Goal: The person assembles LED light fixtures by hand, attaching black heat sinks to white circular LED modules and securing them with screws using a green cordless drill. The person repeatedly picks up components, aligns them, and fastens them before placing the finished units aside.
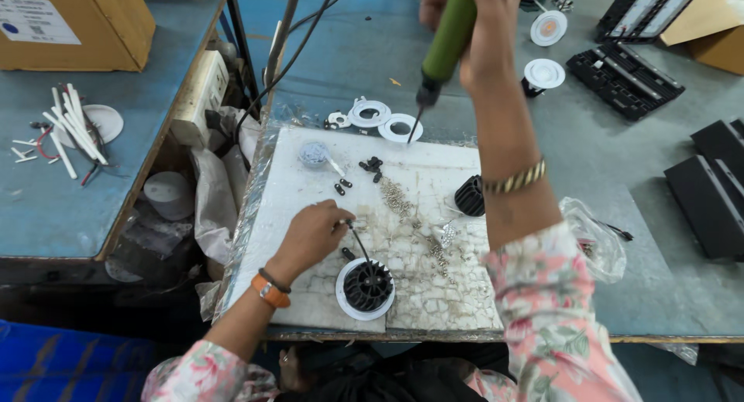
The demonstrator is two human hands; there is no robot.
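My right hand (484, 37) is raised high over the table, gripping a green electric screwdriver (447, 41) whose bit points down toward the white work board (310, 293). My left hand (314, 233) rests on the board, pinching a thin black wire or clip that runs down to a round lamp unit (366, 288), a black finned heat sink in a white ring. A second black heat sink (470, 196) stands beside my right forearm. Small screws (399, 196) lie scattered across the board's middle.
White rings (385, 120) lie beyond the board. Finished round lamps (544, 74) and black ribbed housings (624, 67) sit at the back right. A plastic bag (593, 239) lies right of the board. The left table holds a cardboard box (74, 22) and white sticks (74, 127).
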